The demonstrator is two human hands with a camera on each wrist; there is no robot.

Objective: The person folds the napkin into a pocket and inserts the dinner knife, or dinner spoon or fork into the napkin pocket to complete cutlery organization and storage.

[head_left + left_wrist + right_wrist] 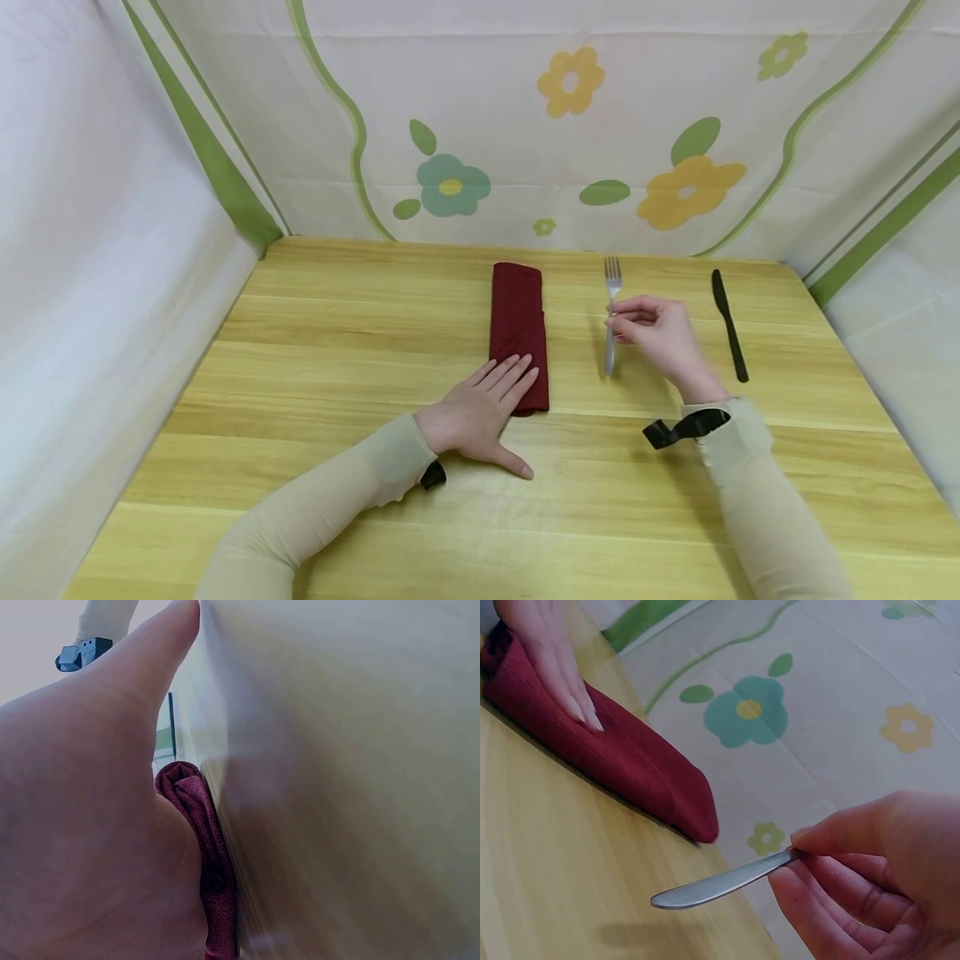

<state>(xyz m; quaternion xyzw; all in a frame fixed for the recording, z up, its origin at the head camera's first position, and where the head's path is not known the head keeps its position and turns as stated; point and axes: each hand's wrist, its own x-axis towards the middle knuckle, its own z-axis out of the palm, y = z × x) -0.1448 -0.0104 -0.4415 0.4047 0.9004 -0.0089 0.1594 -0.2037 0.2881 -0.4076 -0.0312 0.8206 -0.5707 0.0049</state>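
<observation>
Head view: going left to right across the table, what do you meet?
Left hand → red napkin → fork → right hand → black knife.

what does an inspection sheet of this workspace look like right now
surface: pale wooden table, bare around the items
job's things: folded dark red napkin; silver fork to its right
clutter: black knife lying apart, far right
grips: left hand rests flat on the napkin's near end; right hand pinches the fork's handle
cables: nothing seen; black wrist straps only
surroundings: flower-print cloth backdrop, white side walls
</observation>
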